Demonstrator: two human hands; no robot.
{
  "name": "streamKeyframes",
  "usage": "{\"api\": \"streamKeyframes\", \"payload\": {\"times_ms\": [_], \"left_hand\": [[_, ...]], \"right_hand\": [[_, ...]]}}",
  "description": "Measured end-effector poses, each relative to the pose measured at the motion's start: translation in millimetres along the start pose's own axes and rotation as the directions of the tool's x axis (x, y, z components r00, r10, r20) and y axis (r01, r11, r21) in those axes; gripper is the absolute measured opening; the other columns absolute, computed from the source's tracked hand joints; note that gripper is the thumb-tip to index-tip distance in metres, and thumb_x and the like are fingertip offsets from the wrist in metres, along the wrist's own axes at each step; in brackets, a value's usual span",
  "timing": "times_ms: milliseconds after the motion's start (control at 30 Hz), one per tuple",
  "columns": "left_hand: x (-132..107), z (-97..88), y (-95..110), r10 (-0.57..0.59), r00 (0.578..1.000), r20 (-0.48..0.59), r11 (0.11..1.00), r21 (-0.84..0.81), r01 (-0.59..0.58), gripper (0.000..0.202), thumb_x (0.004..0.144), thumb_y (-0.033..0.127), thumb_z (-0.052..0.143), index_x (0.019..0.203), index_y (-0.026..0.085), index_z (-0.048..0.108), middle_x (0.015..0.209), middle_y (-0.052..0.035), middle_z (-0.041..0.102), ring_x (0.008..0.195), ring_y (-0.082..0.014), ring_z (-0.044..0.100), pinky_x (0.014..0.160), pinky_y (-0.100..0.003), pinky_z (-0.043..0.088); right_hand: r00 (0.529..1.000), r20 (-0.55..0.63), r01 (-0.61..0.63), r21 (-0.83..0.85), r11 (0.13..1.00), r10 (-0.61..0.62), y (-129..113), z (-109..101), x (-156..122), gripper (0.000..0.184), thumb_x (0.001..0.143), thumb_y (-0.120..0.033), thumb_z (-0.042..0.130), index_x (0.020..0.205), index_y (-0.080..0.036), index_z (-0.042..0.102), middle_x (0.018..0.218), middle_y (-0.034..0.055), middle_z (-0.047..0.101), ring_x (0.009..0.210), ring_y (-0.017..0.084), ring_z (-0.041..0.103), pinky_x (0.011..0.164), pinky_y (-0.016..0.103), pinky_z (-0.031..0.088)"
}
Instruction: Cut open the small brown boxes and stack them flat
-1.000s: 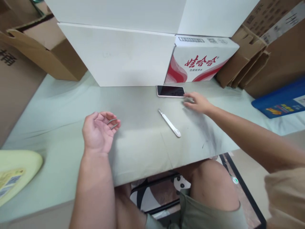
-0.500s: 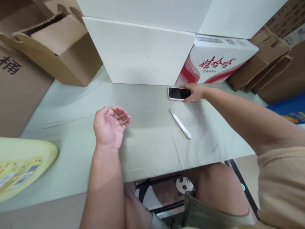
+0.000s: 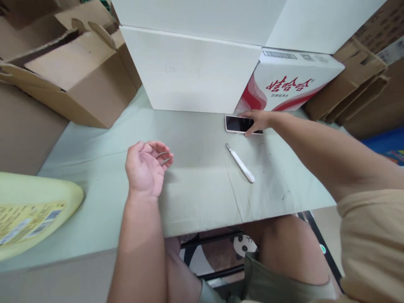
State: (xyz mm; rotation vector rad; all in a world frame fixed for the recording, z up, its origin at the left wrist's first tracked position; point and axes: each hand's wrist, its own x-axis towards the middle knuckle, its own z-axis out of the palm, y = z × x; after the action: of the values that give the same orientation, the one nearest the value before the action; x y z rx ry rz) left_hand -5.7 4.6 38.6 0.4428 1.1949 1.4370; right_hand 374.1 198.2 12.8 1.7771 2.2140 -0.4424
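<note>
My left hand (image 3: 145, 168) rests palm up on the pale green table cover (image 3: 195, 189). Its fingers curl loosely round a thin pair of metal tweezers (image 3: 163, 159). My right hand (image 3: 258, 120) reaches far forward and lies over the right end of a black-screened phone (image 3: 237, 124), with the thumb at its near edge and the fingers at its far edge. The phone lies flat against the foot of the boxes. A white pen-shaped tool (image 3: 241, 164) lies slantwise on the cover between my hands, touched by neither.
A large white box (image 3: 192, 69) and a red-and-white printed carton (image 3: 284, 86) stand behind the phone. Open brown cartons (image 3: 72, 80) are at the left, flattened cardboard (image 3: 350, 84) at the right. A yellow labelled object (image 3: 34, 219) lies at the near left. My knees show under the table edge.
My right hand moved from the cover beside the phone onto the phone's right end. The view shifted left. My left hand stayed still with the tweezers.
</note>
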Motion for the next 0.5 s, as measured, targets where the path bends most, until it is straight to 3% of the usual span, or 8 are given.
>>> {"api": "streamKeyframes", "payload": {"times_ms": [500], "left_hand": [[0, 9.3, -1, -0.014, 1.000, -0.005, 1.000, -0.011, 0.014, 0.040, 0.085, 0.043, 0.044, 0.060, 0.020, 0.065, 0.072, -0.0075, 0.062, 0.065, -0.0171, 0.059, 0.061, -0.029, 0.050]], "right_hand": [[0.991, -0.099, -0.078, 0.142, 0.987, 0.092, 9, 23, -7, 0.106, 0.064, -0.048, 0.089, 0.158, -0.024, 0.045, 0.158, 0.0123, 0.052, 0.145, 0.038, 0.052, 0.121, 0.045, 0.044]]}}
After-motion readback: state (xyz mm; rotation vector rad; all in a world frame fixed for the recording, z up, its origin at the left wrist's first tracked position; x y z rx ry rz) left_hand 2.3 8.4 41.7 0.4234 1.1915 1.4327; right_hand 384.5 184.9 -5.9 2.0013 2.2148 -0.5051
